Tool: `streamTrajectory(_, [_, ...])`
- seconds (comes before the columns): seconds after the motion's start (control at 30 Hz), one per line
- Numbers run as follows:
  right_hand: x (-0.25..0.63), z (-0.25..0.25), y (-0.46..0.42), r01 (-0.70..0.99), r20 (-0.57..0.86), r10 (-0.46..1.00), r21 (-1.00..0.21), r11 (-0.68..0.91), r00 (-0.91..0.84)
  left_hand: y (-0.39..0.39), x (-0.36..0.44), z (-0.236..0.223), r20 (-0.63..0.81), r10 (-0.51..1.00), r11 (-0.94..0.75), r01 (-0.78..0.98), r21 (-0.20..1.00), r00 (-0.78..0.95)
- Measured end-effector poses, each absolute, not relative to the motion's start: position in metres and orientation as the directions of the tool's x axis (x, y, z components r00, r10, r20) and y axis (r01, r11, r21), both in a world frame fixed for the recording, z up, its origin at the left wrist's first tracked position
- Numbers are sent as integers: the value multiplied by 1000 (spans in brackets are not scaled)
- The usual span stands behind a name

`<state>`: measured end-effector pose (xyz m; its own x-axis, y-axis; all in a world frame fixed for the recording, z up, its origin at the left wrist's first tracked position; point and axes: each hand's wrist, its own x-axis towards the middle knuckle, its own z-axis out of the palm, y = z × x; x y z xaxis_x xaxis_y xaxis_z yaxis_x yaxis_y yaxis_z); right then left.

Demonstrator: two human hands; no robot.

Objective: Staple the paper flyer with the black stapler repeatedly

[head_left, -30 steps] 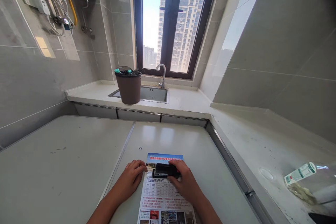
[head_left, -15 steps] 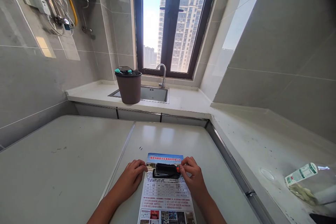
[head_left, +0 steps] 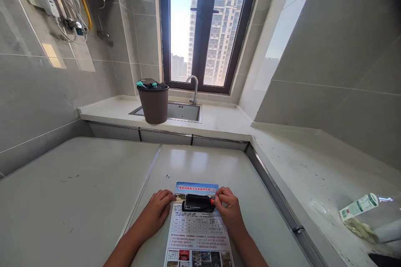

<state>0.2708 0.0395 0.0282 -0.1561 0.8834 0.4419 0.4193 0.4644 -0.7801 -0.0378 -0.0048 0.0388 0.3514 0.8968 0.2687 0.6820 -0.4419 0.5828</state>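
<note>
A printed leaflet [head_left: 200, 240] with a blue top edge and red lettering lies on the white table. Across its upper part rests a black stapler [head_left: 197, 203], with an orange-red piece at its right end. My right hand [head_left: 230, 208] pinches that coloured end between thumb and fingers. At the leaflet's left edge, my left hand [head_left: 158, 206] has its fingers curled and pressed together on the paper, close to the stapler's left end but apart from it.
Tiny metallic bits [head_left: 167, 176] lie beyond the leaflet. A brown bin [head_left: 155, 106] stands on the counter before the sink [head_left: 184, 112] and tap [head_left: 195, 91]. On the right counter [head_left: 288, 150] sits a green-and-white package [head_left: 359, 207]. A seam [head_left: 147, 175] divides the table.
My right hand has slid right, off the stapler's body to its right end, uncovering the orange-red piece. My left hand, the leaflet and the stapler have stayed in place.
</note>
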Motion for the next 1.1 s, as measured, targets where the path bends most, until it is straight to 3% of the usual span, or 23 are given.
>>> streamTrajectory(0.4, [264,31,36,437,506,854,-746,503,-120,-5,-38,40,261,903,-430,680,594,342])
streamTrajectory(0.67, [253,33,29,428,357,862,-758,493,-361,-4,-38,37,249,903,-428,690,584,350])
streamTrajectory(0.83, [249,24,28,445,340,846,-735,512,-411,-3,-38,35,249,901,-433,688,582,356])
streamTrajectory(0.97, [250,25,28,412,408,807,-706,576,-428,-5,-38,38,242,907,-419,668,615,345])
streamTrajectory(1.1, [250,29,26,373,607,684,-574,729,-405,-5,-36,41,261,925,-377,562,737,278])
